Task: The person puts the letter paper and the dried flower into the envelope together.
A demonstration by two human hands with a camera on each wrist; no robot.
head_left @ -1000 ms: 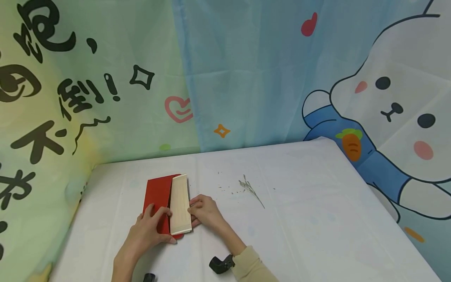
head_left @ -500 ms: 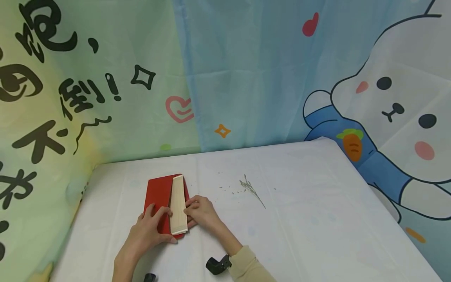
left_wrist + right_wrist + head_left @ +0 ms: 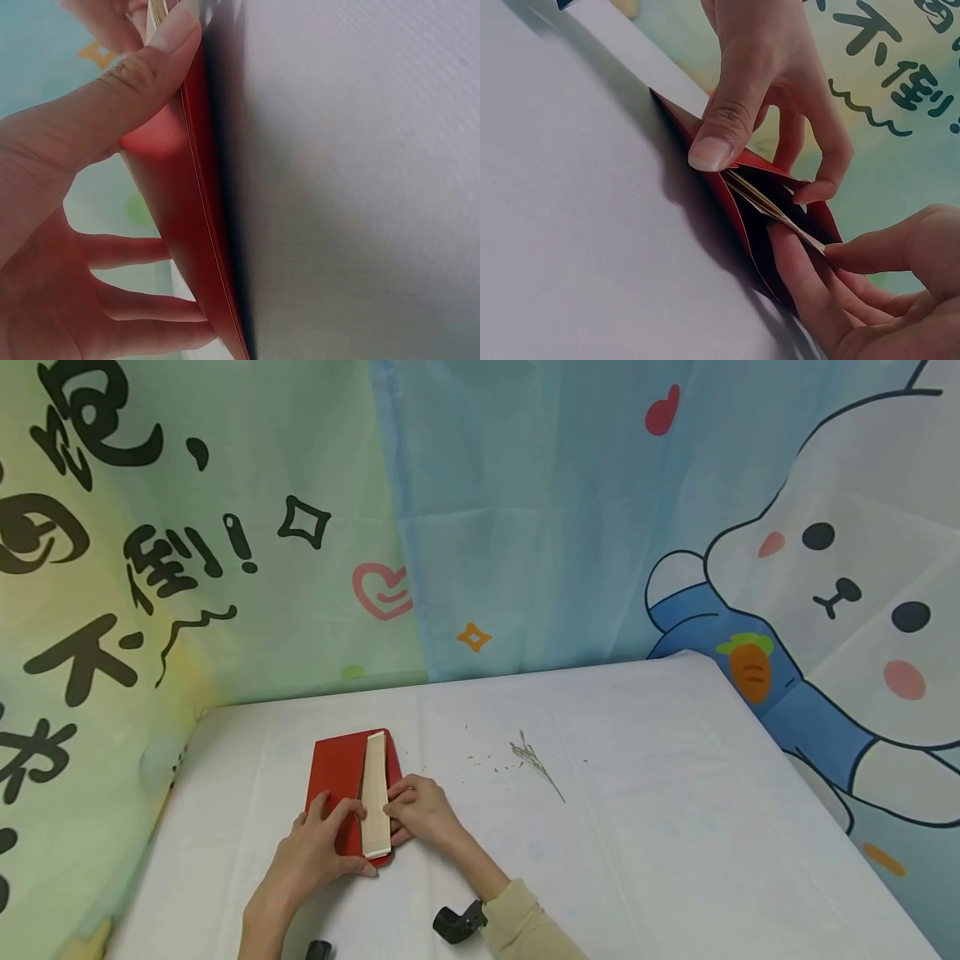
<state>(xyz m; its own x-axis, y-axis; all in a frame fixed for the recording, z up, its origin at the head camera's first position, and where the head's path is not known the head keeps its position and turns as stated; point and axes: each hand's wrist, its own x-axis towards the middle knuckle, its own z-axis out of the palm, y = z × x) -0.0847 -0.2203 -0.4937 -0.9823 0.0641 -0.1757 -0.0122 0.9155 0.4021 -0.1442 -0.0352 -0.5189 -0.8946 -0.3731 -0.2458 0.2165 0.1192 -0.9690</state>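
Note:
A red paper envelope (image 3: 335, 770) lies on the table with its opening to the right. A cream folded sheet of paper (image 3: 375, 802) is partly inside it, leaving a narrow strip in sight. My left hand (image 3: 313, 850) holds the envelope, thumb at the near edge and fingers spread over its top. In the right wrist view, that hand's thumb (image 3: 714, 146) and a bent finger sit at the mouth. My right hand (image 3: 423, 812) pinches the paper's outer edge, with fingertips reaching into the envelope's mouth. The paper's inner part is hidden within the envelope.
A dried sprig (image 3: 534, 760) lies right of the envelope, with several tiny crumbs scattered nearby. White cloth (image 3: 637, 852) covers the table. A printed curtain (image 3: 525, 527) hangs behind it. Black camera mounts (image 3: 457, 923) show at the wrists.
My right hand has moved left, sliding the paper further into the envelope; its exposed strip is narrower and more of the envelope's red right edge shows. The left hand has stayed in place.

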